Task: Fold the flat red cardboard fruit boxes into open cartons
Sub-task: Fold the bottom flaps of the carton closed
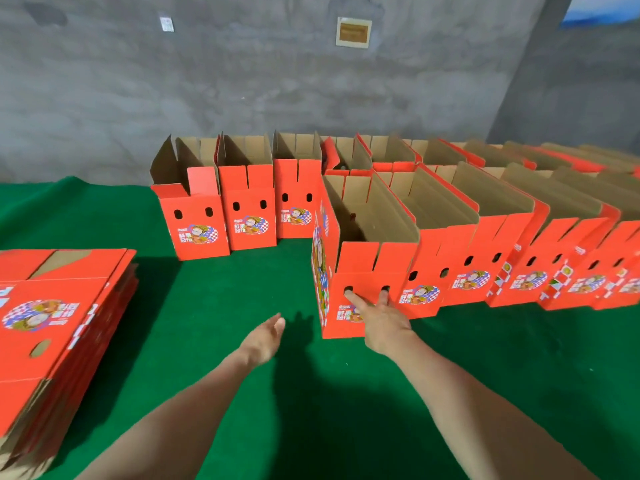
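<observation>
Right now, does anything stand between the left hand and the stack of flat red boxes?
Nothing visible does. Only bare green cloth lies between the left hand and the stack of flat red boxes.

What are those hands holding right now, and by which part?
Nothing is gripped. The right hand lays straight fingers on the front of the nearest carton, at its two holes; the left hand is open, touching nothing.

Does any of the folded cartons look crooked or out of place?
Yes. In the back row, the fourth carton from the left looks askew: its red flaps tilt inward and it sits lower, while its left neighbours stand upright with straight flaps.
</observation>
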A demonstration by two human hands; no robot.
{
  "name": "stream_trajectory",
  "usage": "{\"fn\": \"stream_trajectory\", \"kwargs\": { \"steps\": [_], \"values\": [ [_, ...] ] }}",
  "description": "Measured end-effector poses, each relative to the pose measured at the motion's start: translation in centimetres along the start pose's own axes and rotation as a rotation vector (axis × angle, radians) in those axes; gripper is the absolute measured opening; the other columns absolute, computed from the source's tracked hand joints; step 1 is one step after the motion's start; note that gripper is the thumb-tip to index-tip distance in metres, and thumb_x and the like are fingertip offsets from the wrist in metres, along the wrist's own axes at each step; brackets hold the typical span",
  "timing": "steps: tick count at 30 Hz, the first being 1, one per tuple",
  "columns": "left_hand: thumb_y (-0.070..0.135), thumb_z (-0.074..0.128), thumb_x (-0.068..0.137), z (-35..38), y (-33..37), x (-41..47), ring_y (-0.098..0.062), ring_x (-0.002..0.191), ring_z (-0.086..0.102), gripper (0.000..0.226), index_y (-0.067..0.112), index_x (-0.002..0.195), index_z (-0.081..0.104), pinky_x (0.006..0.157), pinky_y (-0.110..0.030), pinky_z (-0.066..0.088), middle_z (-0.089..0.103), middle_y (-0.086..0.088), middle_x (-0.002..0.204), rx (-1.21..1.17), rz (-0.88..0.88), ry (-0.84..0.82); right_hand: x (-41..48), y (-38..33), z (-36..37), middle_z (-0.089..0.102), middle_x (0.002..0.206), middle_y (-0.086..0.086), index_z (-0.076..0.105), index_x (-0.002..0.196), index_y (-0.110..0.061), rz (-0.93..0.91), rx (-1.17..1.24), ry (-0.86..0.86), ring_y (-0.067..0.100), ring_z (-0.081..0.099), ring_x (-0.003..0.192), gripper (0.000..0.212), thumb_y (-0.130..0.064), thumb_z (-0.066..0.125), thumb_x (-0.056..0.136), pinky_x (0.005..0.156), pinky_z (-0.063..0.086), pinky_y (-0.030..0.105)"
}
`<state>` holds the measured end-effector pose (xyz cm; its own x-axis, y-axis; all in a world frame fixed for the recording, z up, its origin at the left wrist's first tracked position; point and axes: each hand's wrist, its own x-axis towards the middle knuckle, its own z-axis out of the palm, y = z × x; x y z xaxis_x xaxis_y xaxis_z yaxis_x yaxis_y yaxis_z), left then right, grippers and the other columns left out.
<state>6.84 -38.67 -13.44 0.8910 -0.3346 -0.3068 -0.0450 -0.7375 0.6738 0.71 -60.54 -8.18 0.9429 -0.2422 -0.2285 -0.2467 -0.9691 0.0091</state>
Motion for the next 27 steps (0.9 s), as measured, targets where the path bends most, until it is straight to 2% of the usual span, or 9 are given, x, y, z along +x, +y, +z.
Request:
{"fn": "stream_trajectory", "kwargs": {
  "steps": [2, 4, 5, 7, 9, 11, 16, 20, 27],
  "values": [
    [0.025, 0.019, 0.106, 0.7, -1.5, 1.1, -0.02, 0.145, 0.02, 0.048, 0.004, 0.148, 0.024, 0.111, -0.021, 0.013, 0.023, -0.012, 0.156, 0.141, -0.08, -0.022, 1.1, 0.9, -0.2, -0.011, 0.156, 0.026, -0.02, 0.141, -0.055, -0.001, -0.046, -0.006, 0.038, 0.023, 0.143, 0.109, 0.007, 0.05, 0.084, 0.069, 0.055, 0.03],
    [0.024, 0.016, 0.106, 1.4, -2.5, 2.0, -0.02, 0.146, 0.017, 0.047, 0.005, 0.148, 0.025, 0.115, -0.027, 0.015, 0.024, -0.01, 0.157, 0.264, -0.141, -0.059, 2.1, 1.5, -0.1, -0.01, 0.157, 0.024, -0.023, 0.138, -0.057, -0.001, -0.086, -0.003, 0.039, 0.017, 0.144, 0.111, 0.008, 0.05, 0.084, 0.056, 0.046, 0.026],
    [0.025, 0.016, 0.105, 1.6, -2.7, 2.4, -0.021, 0.145, 0.019, 0.047, 0.006, 0.147, 0.027, 0.115, -0.03, 0.019, 0.026, -0.009, 0.156, 0.314, -0.148, -0.065, 2.6, 1.8, -0.1, -0.008, 0.157, 0.024, -0.025, 0.137, -0.057, 0.0, -0.106, 0.003, 0.04, 0.016, 0.144, 0.112, 0.007, 0.051, 0.084, 0.055, 0.043, 0.025],
    [0.029, 0.016, 0.105, 1.8, -2.6, 2.7, -0.021, 0.144, 0.024, 0.048, 0.01, 0.147, 0.029, 0.113, -0.032, 0.024, 0.029, -0.01, 0.155, 0.382, -0.16, -0.067, 3.4, 2.3, 0.0, -0.004, 0.157, 0.024, -0.026, 0.136, -0.058, -0.002, -0.136, 0.024, 0.043, 0.02, 0.142, 0.112, 0.002, 0.053, 0.085, 0.066, 0.045, 0.03],
    [0.033, 0.015, 0.105, 1.5, -2.5, 2.8, -0.023, 0.144, 0.024, 0.051, 0.009, 0.15, 0.022, 0.112, -0.03, 0.021, 0.021, -0.011, 0.157, 0.439, -0.17, -0.084, 4.0, 2.7, 0.0, 0.003, 0.156, 0.025, -0.026, 0.136, -0.058, -0.007, -0.164, 0.051, 0.045, 0.03, 0.134, 0.11, -0.005, 0.057, 0.087, 0.086, 0.046, 0.038],
    [0.034, 0.015, 0.105, 1.3, -2.6, 2.8, -0.024, 0.145, 0.018, 0.052, 0.009, 0.151, 0.015, 0.113, -0.027, 0.017, 0.013, -0.011, 0.159, 0.465, -0.181, -0.112, 4.6, 3.1, 0.0, 0.009, 0.154, 0.024, -0.025, 0.136, -0.058, -0.006, -0.188, 0.078, 0.044, 0.036, 0.128, 0.108, -0.009, 0.058, 0.087, 0.095, 0.041, 0.042],
    [0.033, 0.017, 0.105, 1.1, -2.6, 2.4, -0.024, 0.147, 0.013, 0.052, 0.011, 0.152, 0.011, 0.114, -0.028, 0.014, 0.004, -0.011, 0.16, 0.464, -0.197, -0.168, 5.0, 4.7, 0.1, 0.014, 0.152, 0.021, -0.025, 0.137, -0.058, 0.013, -0.207, 0.101, 0.046, 0.033, 0.129, 0.109, -0.009, 0.058, 0.087, 0.096, 0.042, 0.043],
    [0.036, 0.017, 0.105, 0.8, -2.8, 2.5, -0.023, 0.147, 0.013, 0.053, 0.014, 0.153, 0.011, 0.114, -0.026, 0.014, 0.006, -0.009, 0.16, 0.448, -0.198, -0.172, 5.0, 6.0, 0.0, 0.014, 0.152, 0.019, -0.024, 0.136, -0.059, 0.032, -0.2, 0.102, 0.044, 0.033, 0.129, 0.107, -0.009, 0.057, 0.087, 0.092, 0.044, 0.041],
    [0.04, 0.02, 0.104, 0.6, -3.7, 2.6, -0.022, 0.147, 0.012, 0.054, 0.016, 0.152, 0.016, 0.118, -0.032, 0.012, 0.01, -0.004, 0.16, 0.355, -0.202, -0.17, 5.1, 7.1, 0.4, 0.015, 0.151, 0.019, -0.027, 0.134, -0.059, 0.038, -0.208, 0.108, 0.045, 0.032, 0.13, 0.108, -0.007, 0.055, 0.085, 0.095, 0.042, 0.042]
  ]
}}
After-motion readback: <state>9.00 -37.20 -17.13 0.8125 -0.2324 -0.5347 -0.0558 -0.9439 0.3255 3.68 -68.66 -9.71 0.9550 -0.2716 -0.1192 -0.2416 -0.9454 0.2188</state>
